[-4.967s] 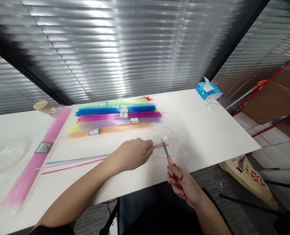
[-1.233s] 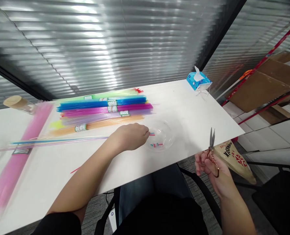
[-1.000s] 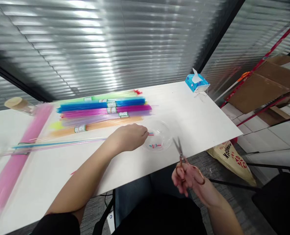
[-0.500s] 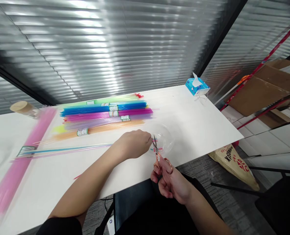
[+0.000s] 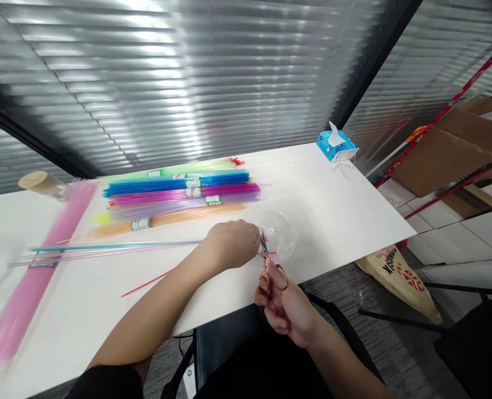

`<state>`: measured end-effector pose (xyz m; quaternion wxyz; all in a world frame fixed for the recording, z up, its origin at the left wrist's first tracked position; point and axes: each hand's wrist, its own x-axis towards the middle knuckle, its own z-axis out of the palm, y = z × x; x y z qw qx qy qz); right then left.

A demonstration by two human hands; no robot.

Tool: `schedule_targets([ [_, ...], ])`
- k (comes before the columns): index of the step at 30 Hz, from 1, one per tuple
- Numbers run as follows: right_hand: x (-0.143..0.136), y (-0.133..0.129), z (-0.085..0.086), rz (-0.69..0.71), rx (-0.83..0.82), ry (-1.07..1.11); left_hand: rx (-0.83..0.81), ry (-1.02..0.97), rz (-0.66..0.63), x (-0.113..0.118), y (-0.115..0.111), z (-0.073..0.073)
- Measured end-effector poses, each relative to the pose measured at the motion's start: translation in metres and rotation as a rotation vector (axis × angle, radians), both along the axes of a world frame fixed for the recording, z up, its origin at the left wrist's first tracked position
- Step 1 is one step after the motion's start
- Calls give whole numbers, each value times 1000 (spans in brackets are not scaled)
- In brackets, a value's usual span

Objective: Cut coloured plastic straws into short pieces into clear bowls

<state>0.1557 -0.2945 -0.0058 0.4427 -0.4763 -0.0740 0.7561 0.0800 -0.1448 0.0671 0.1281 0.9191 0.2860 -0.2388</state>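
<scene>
Thin straws (image 5: 116,247), blue and pale pink among them, stretch across the left part of the white table (image 5: 333,216), over the big pink bundle (image 5: 41,282) and up to the left hand (image 5: 239,244). The left hand's fingers are together, clamped on the straws near the rim of a clear bowl (image 5: 290,238). A red straw (image 5: 146,284) lies at a slant nearer the person and runs out of sight behind the left forearm; whether the fingers hold it too, I cannot tell. The right hand (image 5: 285,305) holds rose-gold scissors (image 5: 265,254), its fingers closed around the handle loops. The blades point away from the person, their tips just beside the left fingertips, over the bowl's left side. Short coloured pieces (image 5: 273,253) show in the bowl by the blades, partly hidden. Beyond the left hand lie banded bundles in green, blue (image 5: 154,184), magenta, lilac and orange (image 5: 179,216), side by side. A jar with a wooden-looking lid (image 5: 40,181) stands beside the far end of the pink bundle, and a blue tissue pack (image 5: 336,147) sits near the table's far right corner.
</scene>
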Motion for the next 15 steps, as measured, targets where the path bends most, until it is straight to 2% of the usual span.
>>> schedule_targets([
  [9, 2, 0, 8, -91, -75, 260, -55, 140, 19, 27, 3, 15],
  [15, 7, 4, 11, -120, -107, 336, -80, 154, 31, 42, 11, 8],
])
